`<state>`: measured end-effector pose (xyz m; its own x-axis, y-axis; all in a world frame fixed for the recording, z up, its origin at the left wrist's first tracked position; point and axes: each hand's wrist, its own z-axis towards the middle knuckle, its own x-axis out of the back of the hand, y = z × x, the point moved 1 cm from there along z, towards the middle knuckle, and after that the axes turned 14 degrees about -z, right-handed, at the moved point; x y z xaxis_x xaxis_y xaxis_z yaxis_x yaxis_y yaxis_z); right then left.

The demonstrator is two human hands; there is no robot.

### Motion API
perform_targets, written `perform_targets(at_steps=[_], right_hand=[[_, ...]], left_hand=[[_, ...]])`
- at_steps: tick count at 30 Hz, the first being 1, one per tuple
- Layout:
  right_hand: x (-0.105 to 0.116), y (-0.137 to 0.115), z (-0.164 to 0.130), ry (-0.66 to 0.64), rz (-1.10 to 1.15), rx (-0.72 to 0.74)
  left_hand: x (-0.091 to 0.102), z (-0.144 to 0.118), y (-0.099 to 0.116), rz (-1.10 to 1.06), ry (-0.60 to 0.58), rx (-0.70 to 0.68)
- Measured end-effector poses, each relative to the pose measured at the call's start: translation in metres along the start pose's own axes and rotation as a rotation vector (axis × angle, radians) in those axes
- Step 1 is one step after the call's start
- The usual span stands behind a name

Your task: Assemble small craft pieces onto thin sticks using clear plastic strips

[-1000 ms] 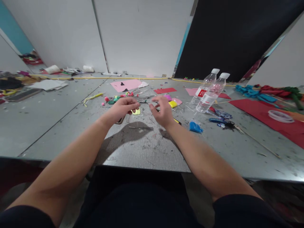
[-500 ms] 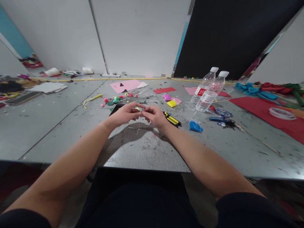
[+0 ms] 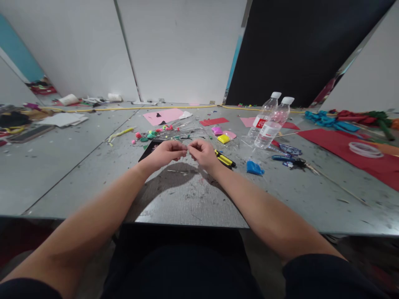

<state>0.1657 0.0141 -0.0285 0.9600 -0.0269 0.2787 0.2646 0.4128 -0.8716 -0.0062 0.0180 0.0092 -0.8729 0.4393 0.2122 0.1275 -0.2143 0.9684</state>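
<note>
Pinching something tiny between them, left hand (image 3: 164, 152) and right hand (image 3: 202, 153) meet fingertip to fingertip above the table (image 3: 77, 166); the piece is too small to identify. Judged risk: a slip drops it among the scraps below. Two water bottles (image 3: 270, 121) at 2 o'clock look nearly empty. A yellow-black cutter (image 3: 225, 159) lies just right.

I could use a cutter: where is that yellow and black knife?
The knife lies on the table just right of the right hand, with the blue lump further right.
</note>
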Motion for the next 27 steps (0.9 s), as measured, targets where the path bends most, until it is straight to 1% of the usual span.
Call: perform_targets(at_steps=[3, 7, 13, 16, 18, 24, 27], right_hand=[[-0.001, 0.001, 0.0, -0.047, -0.034, 0.048], [-0.001, 0.003, 0.0, -0.088, -0.049, 0.058], [0.002, 0.0, 0.0, -0.028, -0.108, 0.096], [0.003, 0.0, 0.0, -0.033, -0.131, 0.13], [0.003, 0.002, 0.001, -0.066, -0.133, 0.137], [0.006, 0.005, 0.001, -0.216, -0.112, 0.165], [0.008, 0.004, 0.0, -0.221, -0.161, 0.195]], left_hand=[[0.003, 0.001, -0.004, 0.025, -0.015, -0.013], [0.005, 0.001, -0.006, 0.044, -0.022, 0.002], [0.0, -0.001, -0.002, -0.011, -0.015, 0.023], [-0.002, -0.003, 0.0, -0.041, 0.004, 0.012], [-0.003, -0.004, 0.002, -0.044, 0.001, 0.024], [-0.005, -0.006, 0.005, -0.061, -0.027, 0.115], [-0.006, -0.007, 0.007, -0.074, -0.009, 0.143]])
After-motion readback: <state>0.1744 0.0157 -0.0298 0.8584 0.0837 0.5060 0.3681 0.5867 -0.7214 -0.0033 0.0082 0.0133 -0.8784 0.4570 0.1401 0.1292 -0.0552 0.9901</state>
